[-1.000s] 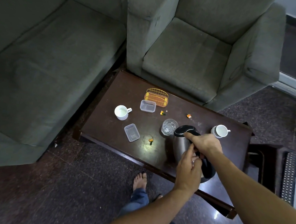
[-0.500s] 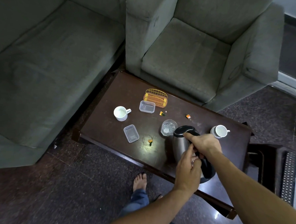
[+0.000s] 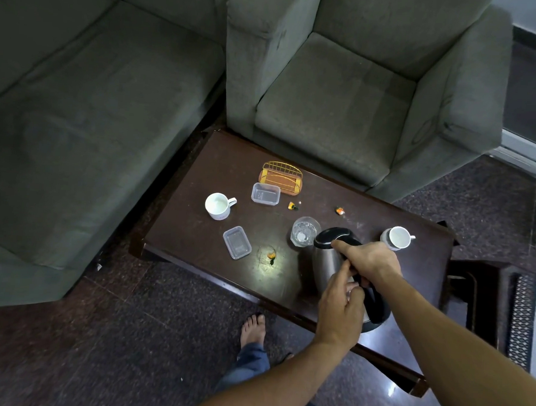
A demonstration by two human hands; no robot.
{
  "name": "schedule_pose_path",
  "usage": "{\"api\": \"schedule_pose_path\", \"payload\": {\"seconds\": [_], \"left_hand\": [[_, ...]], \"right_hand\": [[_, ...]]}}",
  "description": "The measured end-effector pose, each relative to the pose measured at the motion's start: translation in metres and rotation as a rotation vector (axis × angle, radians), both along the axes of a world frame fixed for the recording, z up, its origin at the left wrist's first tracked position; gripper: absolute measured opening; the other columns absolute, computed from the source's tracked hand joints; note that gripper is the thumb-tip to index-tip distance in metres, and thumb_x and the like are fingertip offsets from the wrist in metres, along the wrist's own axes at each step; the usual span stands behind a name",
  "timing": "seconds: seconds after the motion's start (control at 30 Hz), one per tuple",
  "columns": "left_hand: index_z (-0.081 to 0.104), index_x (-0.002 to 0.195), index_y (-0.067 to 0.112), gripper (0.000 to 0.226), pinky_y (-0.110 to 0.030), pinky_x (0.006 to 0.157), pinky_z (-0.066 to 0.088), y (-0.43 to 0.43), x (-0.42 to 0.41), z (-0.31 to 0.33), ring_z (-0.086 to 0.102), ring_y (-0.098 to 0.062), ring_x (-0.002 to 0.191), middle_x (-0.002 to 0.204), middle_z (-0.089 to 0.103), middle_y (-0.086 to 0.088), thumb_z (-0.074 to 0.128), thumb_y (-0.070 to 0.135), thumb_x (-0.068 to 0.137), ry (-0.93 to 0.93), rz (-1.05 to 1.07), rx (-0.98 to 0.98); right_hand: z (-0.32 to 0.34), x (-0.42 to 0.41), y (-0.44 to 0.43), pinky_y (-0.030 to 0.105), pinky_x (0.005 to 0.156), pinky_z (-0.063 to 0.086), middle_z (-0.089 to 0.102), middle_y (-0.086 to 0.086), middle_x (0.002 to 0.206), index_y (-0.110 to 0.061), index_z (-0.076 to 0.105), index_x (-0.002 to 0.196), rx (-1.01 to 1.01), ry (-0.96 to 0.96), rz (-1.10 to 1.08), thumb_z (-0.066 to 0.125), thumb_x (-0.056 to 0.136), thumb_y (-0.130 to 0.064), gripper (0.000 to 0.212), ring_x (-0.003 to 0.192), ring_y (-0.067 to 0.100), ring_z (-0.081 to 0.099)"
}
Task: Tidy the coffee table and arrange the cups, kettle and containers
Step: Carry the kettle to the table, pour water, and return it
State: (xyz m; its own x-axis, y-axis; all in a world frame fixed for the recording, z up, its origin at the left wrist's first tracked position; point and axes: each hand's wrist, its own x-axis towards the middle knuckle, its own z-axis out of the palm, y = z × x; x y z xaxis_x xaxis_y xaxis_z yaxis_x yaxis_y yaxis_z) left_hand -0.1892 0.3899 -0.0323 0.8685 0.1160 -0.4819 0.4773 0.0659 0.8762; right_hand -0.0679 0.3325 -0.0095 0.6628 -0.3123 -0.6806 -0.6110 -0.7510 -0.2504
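A steel kettle [image 3: 327, 261] with a black lid stands on the dark coffee table [image 3: 197, 227]. My right hand [image 3: 369, 259] grips its black handle, thumb lying on the lid. My left hand [image 3: 340, 303] touches the kettle's side with the index finger stretched out; the other fingers are curled. A glass [image 3: 304, 231] stands just left of the kettle. One white cup [image 3: 217, 205] sits at the left, another white cup [image 3: 397, 237] at the right. Two clear plastic containers [image 3: 265, 194] [image 3: 237, 242] and a gold wire holder [image 3: 281, 177] lie further left.
Small orange scraps [image 3: 271, 255] [image 3: 292, 206] [image 3: 340, 210] lie scattered on the table. A grey sofa [image 3: 78, 115] flanks the table's left and a grey armchair [image 3: 344, 92] stands behind it. My bare foot [image 3: 253, 329] is on the floor near the front edge. A dark side stand [image 3: 479, 291] is at the right.
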Motion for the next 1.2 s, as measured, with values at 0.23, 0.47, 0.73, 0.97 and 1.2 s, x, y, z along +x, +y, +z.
{"api": "schedule_pose_path", "payload": {"seconds": [0.23, 0.47, 0.73, 0.97, 1.2], "left_hand": [[0.042, 0.151, 0.041, 0.057, -0.012, 0.100, 0.044, 0.0016, 0.0007, 0.0000, 0.056, 0.015, 0.116, 0.136, 0.062, 0.012, 0.044, 0.021, 0.097, -0.002, -0.001, 0.007], [0.042, 0.152, 0.038, 0.058, -0.015, 0.102, 0.045, 0.0027, 0.0015, 0.0011, 0.057, 0.011, 0.117, 0.137, 0.061, 0.010, 0.044, 0.019, 0.098, -0.004, -0.004, 0.017], [0.044, 0.150, 0.040, 0.057, -0.004, 0.093, 0.042, 0.0040, 0.0026, 0.0007, 0.057, 0.014, 0.114, 0.135, 0.062, 0.013, 0.045, 0.019, 0.097, -0.001, -0.001, 0.012], [0.046, 0.151, 0.032, 0.056, -0.008, 0.096, 0.044, 0.0044, 0.0034, 0.0008, 0.059, 0.011, 0.114, 0.135, 0.063, 0.006, 0.046, 0.012, 0.098, -0.003, 0.015, 0.008], [0.047, 0.150, 0.032, 0.056, -0.004, 0.094, 0.043, 0.0066, 0.0044, -0.0010, 0.059, 0.014, 0.112, 0.135, 0.062, 0.008, 0.047, 0.012, 0.098, 0.000, 0.024, 0.015]], "right_hand": [[-0.0014, 0.0012, -0.0001, 0.027, 0.048, 0.050, 0.071, 0.003, 0.051, -0.011, 0.074, 0.062, 0.009, 0.000, 0.002, 0.067, 0.054, -0.076, 0.066, 0.039, 0.023, 0.066], [-0.0010, 0.0014, 0.0018, 0.027, 0.049, 0.050, 0.066, 0.004, 0.044, -0.011, 0.072, 0.061, -0.015, 0.003, -0.003, 0.068, 0.054, -0.077, 0.067, 0.036, 0.023, 0.065], [-0.0009, 0.0010, 0.0020, 0.028, 0.052, 0.050, 0.068, 0.005, 0.047, -0.010, 0.075, 0.063, -0.011, -0.007, 0.009, 0.064, 0.054, -0.080, 0.071, 0.039, 0.024, 0.067], [-0.0034, 0.0023, 0.0016, 0.029, 0.051, 0.055, 0.071, 0.004, 0.050, -0.010, 0.075, 0.065, 0.002, -0.004, -0.005, 0.067, 0.053, -0.079, 0.071, 0.043, 0.025, 0.070], [-0.0077, 0.0048, 0.0029, 0.027, 0.046, 0.051, 0.070, 0.004, 0.049, -0.010, 0.075, 0.063, 0.002, 0.002, -0.001, 0.067, 0.053, -0.079, 0.070, 0.039, 0.023, 0.068]]}}
